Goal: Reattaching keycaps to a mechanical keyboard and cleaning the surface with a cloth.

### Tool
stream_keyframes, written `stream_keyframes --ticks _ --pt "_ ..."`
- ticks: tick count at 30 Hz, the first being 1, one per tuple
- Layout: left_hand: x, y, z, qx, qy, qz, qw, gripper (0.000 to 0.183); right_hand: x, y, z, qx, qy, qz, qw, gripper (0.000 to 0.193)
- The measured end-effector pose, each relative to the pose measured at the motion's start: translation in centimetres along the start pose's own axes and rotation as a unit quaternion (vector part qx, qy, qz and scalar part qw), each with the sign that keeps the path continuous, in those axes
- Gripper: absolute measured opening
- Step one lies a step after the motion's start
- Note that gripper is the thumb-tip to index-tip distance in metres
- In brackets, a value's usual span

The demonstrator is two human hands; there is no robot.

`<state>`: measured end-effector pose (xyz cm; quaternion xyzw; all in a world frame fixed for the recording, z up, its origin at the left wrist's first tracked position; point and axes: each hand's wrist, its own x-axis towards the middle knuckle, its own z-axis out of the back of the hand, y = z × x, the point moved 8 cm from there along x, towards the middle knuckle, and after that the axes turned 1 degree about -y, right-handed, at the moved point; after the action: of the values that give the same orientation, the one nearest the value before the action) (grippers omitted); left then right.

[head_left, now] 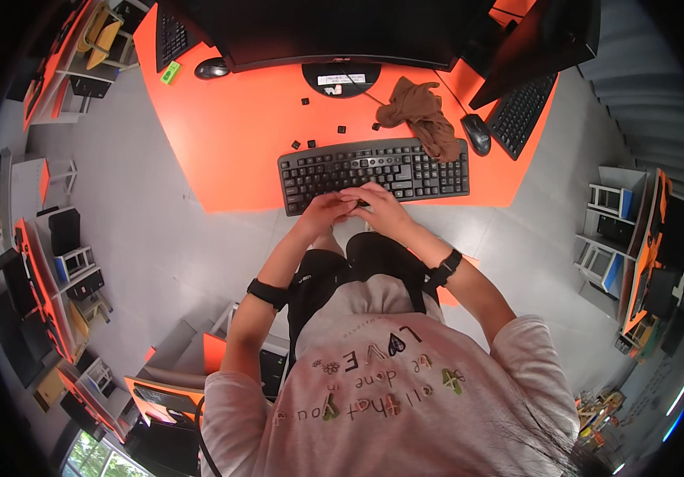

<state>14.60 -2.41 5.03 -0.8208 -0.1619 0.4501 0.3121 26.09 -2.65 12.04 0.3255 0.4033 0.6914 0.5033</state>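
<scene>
A black keyboard point(374, 171) lies along the front edge of the orange desk, with some gaps among its keys at the left. Just over its near edge, my left hand point(328, 210) and my right hand point(383, 210) meet, fingertips pinched together. A small dark thing shows between the fingers, too hidden to name. Behind the keyboard are several loose black keycaps point(342, 129), scattered on the desktop. A crumpled brown cloth point(420, 113) drapes over the keyboard's far right part.
A large monitor point(334, 36) stands at the back on a round base point(342, 79). At the right are a black mouse point(476, 133), a second keyboard point(522, 110) and another monitor point(545, 48). A mouse point(212, 68) and a small green-yellow packet point(170, 73) lie back left.
</scene>
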Motion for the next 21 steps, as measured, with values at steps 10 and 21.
stream_keyframes --ticks 10,21 --pt "-0.5 0.2 2.8 -0.009 -0.054 -0.045 0.998 0.024 2.2 1.8 -0.9 -0.017 -0.038 0.074 0.996 0.031" --pt "1.0 -0.7 6.7 -0.087 -0.131 -0.097 0.983 0.024 5.6 1.7 -2.8 -0.028 -0.058 0.042 0.997 0.037"
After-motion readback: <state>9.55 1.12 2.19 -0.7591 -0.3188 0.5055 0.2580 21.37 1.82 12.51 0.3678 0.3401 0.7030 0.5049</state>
